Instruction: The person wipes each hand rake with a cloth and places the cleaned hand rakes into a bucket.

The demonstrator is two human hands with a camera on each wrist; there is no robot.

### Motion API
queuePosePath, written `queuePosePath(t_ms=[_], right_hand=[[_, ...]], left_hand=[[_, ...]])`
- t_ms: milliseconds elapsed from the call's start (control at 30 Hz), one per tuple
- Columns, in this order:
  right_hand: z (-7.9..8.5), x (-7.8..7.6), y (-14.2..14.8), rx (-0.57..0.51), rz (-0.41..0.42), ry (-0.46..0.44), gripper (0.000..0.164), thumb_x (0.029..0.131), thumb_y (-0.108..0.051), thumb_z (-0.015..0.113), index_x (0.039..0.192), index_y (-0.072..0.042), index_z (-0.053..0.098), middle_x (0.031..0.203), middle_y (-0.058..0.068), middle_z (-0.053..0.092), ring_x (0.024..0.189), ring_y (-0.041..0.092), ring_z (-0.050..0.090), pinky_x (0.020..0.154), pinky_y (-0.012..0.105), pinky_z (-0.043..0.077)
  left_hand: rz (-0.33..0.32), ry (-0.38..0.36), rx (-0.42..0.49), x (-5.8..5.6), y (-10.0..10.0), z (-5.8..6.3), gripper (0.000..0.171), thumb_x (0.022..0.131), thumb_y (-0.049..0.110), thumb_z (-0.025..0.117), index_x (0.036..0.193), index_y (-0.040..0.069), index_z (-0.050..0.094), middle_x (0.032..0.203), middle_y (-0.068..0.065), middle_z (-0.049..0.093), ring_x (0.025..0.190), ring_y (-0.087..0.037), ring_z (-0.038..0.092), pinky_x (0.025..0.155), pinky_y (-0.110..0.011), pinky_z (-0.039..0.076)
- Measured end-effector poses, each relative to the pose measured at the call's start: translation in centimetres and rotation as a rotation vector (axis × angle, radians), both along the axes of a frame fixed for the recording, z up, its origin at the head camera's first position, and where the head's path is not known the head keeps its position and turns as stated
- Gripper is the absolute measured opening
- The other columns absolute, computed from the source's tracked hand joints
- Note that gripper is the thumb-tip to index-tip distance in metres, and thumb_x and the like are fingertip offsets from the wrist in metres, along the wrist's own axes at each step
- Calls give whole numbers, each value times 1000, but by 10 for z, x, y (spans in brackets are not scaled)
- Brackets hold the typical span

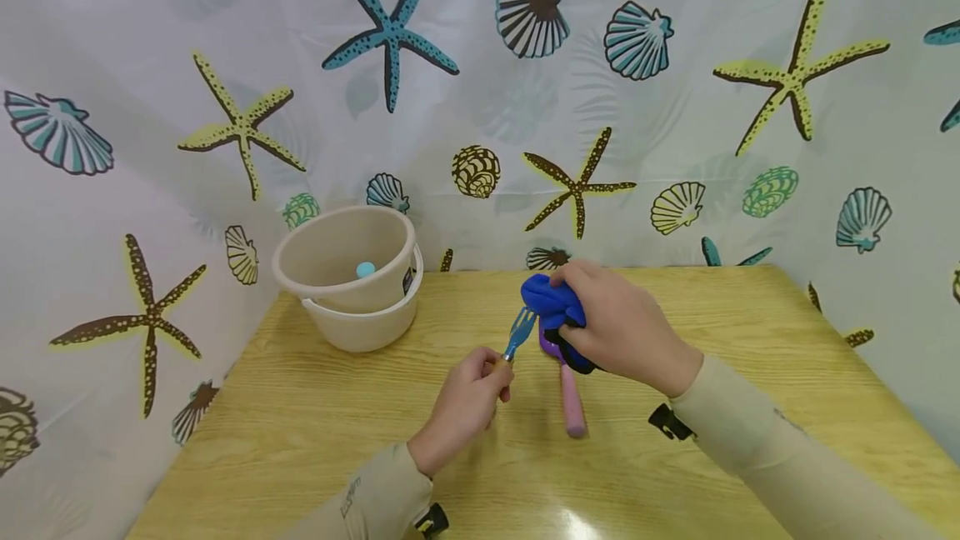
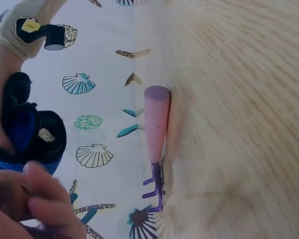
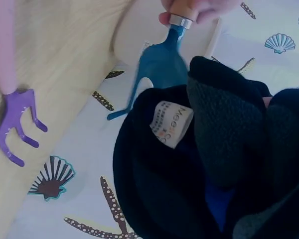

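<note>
My left hand (image 1: 467, 397) grips the wooden handle of a small blue garden fork (image 1: 522, 328), tines pointing up and away. In my right hand (image 1: 630, 325) is a bunched blue cloth (image 1: 546, 297) with a dark lining, just beside the tines. The right wrist view shows a white printed label (image 3: 172, 122) inside the cloth, which overlaps part of the fork head (image 3: 162, 63) there. A purple hand rake (image 1: 572, 407) with a pink handle lies on the table below the cloth. Its purple prongs (image 3: 17, 117) show plainly in the right wrist view.
A cream bucket (image 1: 358, 325) with a white carry handle stands at the back left of the wooden table (image 1: 315, 440). Inside it shows a light blue rounded thing (image 1: 365, 270). Behind and at the sides hangs a curtain (image 1: 480, 90) printed with starfish and shells.
</note>
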State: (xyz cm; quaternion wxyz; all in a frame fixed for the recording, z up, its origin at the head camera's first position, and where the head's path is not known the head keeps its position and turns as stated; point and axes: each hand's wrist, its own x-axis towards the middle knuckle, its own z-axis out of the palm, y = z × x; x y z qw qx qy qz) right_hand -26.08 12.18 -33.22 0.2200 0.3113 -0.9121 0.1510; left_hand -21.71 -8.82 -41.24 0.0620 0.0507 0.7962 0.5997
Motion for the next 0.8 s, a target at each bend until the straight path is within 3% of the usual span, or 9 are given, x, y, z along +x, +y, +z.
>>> queuePosePath(t_ms=[167,300,367,567,700,800], right_hand=[[5,-9,-5,40,36,80,37,73,-17,73,110,-17,68,106,2,55,91,16,50,56,36,54],[3,-13,-9,82,49,85,42,75,-16,74,117,-19,69,113,11,57,100,27,49,69,44,55],[-2,-13,-10,108,59,71,44,76,-17,74,120,-19,67,115,14,58,98,30,50,71,47,54],[-15,1,-21,228,133,69,42,77,-24,76,118,-22,68,106,7,63,85,24,53,64,41,56],[-18,15,-32,252,218,70,43,75,-24,76,118,-24,68,109,6,63,87,23,51,64,41,56],[-19,18,-37,238,219,64,42,75,-21,75,116,-25,68,108,5,62,87,23,52,62,42,56]], left_hand=[[10,-8,8,-2,-2,0,19,92,19,58,105,5,53,81,-10,58,39,-16,46,39,-27,43],[24,-30,12,-5,-5,0,21,91,19,56,107,7,50,81,-10,65,39,-12,38,35,-23,37],[23,-25,0,-5,-6,0,22,91,19,56,107,7,49,80,-11,67,42,-13,40,36,-23,35],[24,34,-101,-6,-5,-4,24,87,15,60,107,6,50,83,-8,63,65,-20,55,50,-29,42],[25,68,-118,-6,-4,-5,20,87,15,58,105,7,51,79,-5,56,61,-18,50,52,-30,40],[23,101,-116,-4,-3,-4,19,88,15,57,104,8,50,76,-5,51,59,-18,45,52,-30,37]])
